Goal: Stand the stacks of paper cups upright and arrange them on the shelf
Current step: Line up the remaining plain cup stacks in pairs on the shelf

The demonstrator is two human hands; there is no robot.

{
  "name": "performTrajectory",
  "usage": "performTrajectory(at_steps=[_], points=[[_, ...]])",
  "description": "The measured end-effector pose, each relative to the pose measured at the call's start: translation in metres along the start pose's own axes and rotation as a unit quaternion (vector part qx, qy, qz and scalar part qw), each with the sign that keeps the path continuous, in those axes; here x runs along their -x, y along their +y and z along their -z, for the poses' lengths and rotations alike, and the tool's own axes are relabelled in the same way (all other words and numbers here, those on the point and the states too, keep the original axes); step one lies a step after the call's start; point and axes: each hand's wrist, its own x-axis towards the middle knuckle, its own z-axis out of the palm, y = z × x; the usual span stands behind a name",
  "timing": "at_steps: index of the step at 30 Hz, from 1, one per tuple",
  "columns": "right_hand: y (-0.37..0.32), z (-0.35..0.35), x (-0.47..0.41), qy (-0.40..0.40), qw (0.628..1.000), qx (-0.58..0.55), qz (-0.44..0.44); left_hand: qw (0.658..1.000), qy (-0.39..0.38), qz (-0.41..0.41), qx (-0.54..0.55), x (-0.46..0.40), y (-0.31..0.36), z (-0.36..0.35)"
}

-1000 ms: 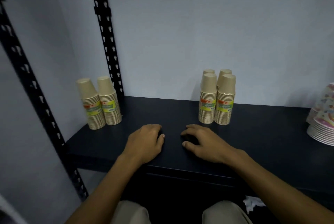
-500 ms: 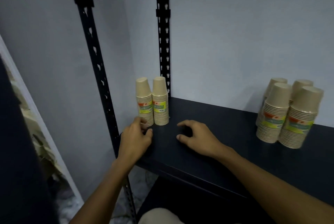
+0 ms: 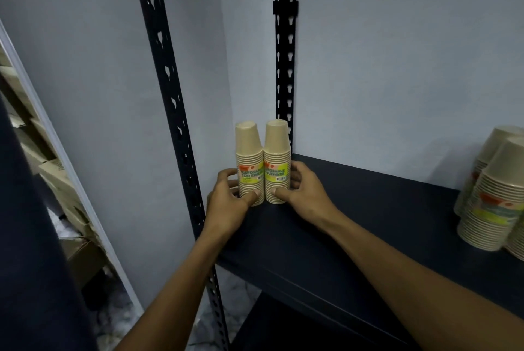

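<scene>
Two stacks of tan paper cups with yellow-green labels stand upright, side by side, at the left end of the dark shelf. My left hand wraps the lower part of the left stack, thumb on its front. My right hand grips the base of the right stack the same way, fingers behind it. The two stacks touch each other. More upright cup stacks stand at the right edge of the view, partly cut off.
Two black perforated shelf posts, the front post and the rear post, rise just left of and behind the held stacks. Pale walls close the back and left. Cardboard boxes lie beyond a white frame at far left. A lower shelf shows beneath.
My view has turned left toward the shelf's corner. Both hands left the shelf surface and closed around the bases of the two corner stacks, one hand on each.
</scene>
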Motion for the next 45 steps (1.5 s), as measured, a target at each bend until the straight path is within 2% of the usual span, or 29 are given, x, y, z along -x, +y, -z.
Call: performTrajectory(at_steps=[5,15,25,45], points=[[0.002,0.004,0.004,0.003,1.0,-0.005,0.005,1.0,-0.016,-0.006,0.016,0.001,0.0,0.0],[-0.001,0.044,0.045,0.015,1.0,-0.004,-0.005,0.994,-0.095,-0.018,0.047,0.028,0.016,-0.017],[0.0,0.106,0.105,0.068,0.997,0.036,-0.014,0.981,-0.179,-0.046,0.061,0.063,0.044,-0.06],[-0.004,0.241,0.239,0.218,0.969,0.102,-0.059,0.915,-0.371,-0.104,0.118,0.135,0.113,-0.188]])
